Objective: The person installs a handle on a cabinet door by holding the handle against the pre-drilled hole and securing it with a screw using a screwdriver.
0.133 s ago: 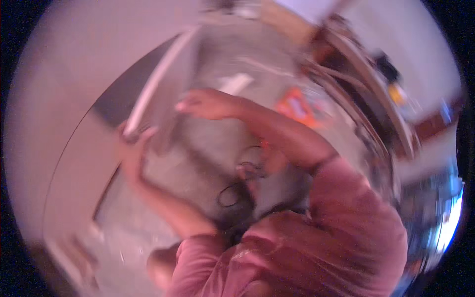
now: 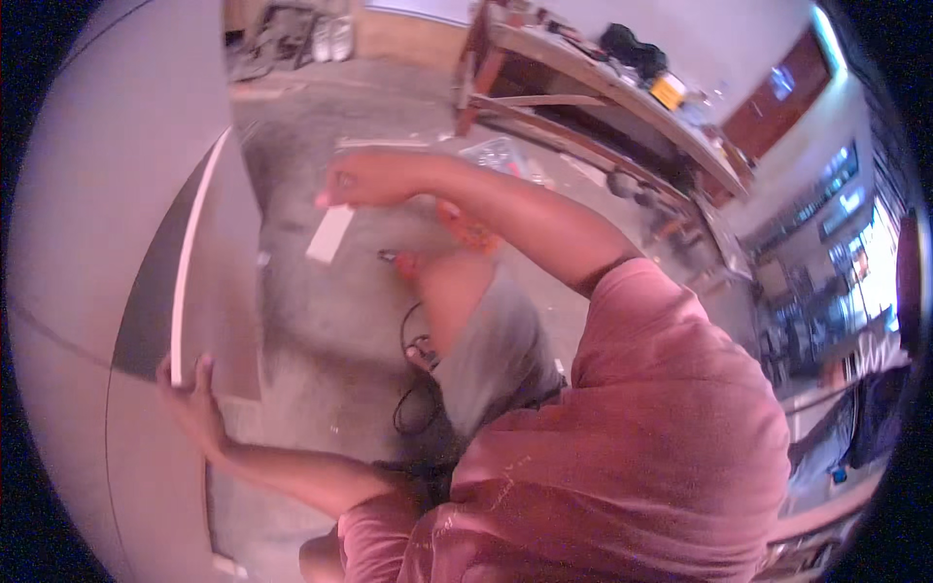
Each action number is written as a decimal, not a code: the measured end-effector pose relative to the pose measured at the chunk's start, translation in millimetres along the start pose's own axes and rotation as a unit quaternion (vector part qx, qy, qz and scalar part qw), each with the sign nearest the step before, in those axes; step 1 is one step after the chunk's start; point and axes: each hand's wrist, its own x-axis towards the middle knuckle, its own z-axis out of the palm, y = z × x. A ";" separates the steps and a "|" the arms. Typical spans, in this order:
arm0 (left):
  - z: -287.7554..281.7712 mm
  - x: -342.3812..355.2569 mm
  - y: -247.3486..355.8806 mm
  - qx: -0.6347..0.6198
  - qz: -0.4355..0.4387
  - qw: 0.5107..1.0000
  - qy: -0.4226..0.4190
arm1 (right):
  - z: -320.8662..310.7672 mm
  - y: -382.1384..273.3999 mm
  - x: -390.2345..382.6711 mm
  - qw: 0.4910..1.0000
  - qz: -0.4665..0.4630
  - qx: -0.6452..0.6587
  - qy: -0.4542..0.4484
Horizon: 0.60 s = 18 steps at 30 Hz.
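At the left, a brown-grey panel (image 2: 225,291) with a pale edge stands out from a large flat grey surface (image 2: 155,126). My left hand (image 2: 197,408) grips the panel's near end, its thumb on one face and its fingers around the edge. My right hand (image 2: 357,182) hovers past the panel's far side, its fingers curled in; whether anything sits between them is hidden. Just below it in view is a short white strip (image 2: 330,234), seemingly on the floor; I cannot tell whether the fingers touch it.
An orange item (image 2: 468,230) and a clear plastic bag (image 2: 494,154) lie on the floor beyond my knee. A black cable (image 2: 416,410) loops beside my foot. A cluttered wooden workbench (image 2: 583,78) stands at the far right, and pale shoes (image 2: 332,39) at the back.
The whole view has swung, so the panel, bench and orange item sit further left, and the blur has lessened. My left hand keeps its hold on the panel; my right hand now overlaps the white strip.
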 end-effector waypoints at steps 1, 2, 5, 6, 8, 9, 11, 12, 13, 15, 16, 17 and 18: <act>5.0 -3.1 -8.0 0.063 0.012 0.998 0.005 | 7.0 34.2 -8.2 0.996 -0.015 -0.012 0.084; 5.7 -3.7 -17.1 0.105 -0.043 0.994 -0.002 | 20.1 73.5 -26.8 0.989 0.024 0.019 0.147; 8.2 -6.1 -25.1 0.089 -0.031 0.995 0.026 | 51.6 176.4 -93.4 0.942 0.162 -0.015 0.294; 7.8 -4.9 -35.0 0.077 -0.036 0.996 0.029 | 63.9 214.0 -120.0 0.946 0.234 0.114 0.194; 0.3 15.1 -58.4 0.067 -0.030 0.996 0.055 | 103.7 277.0 -178.6 0.873 0.347 0.326 0.103; -0.9 19.3 -73.5 0.083 -0.032 0.995 0.051 | 124.3 304.0 -200.4 0.829 0.364 0.401 0.139; -3.4 20.7 -108.9 -0.022 0.023 0.995 0.091 | 158.4 363.0 -241.6 0.746 0.436 0.444 0.238; -12.2 27.8 -112.2 -0.008 0.020 0.996 0.090 | 158.3 395.7 -252.1 0.694 0.446 0.476 0.304; -22.7 33.1 -105.3 0.079 0.020 0.996 0.048 | 153.4 426.7 -264.4 0.637 0.457 0.500 0.368; -24.1 27.4 -72.7 0.142 0.026 0.989 0.014 | 121.8 492.2 -273.4 0.591 0.437 0.500 0.457; -6.3 22.6 -47.9 0.111 -0.005 0.993 0.045 | 95.4 525.9 -272.2 0.573 0.426 0.472 0.516; 4.4 9.4 -15.2 0.163 -0.066 0.983 0.049 | 70.9 557.6 -275.4 0.589 0.410 0.444 0.536; 10.9 -5.6 20.9 0.278 -0.126 0.952 0.030 | 46.2 589.0 -281.8 0.603 0.400 0.405 0.559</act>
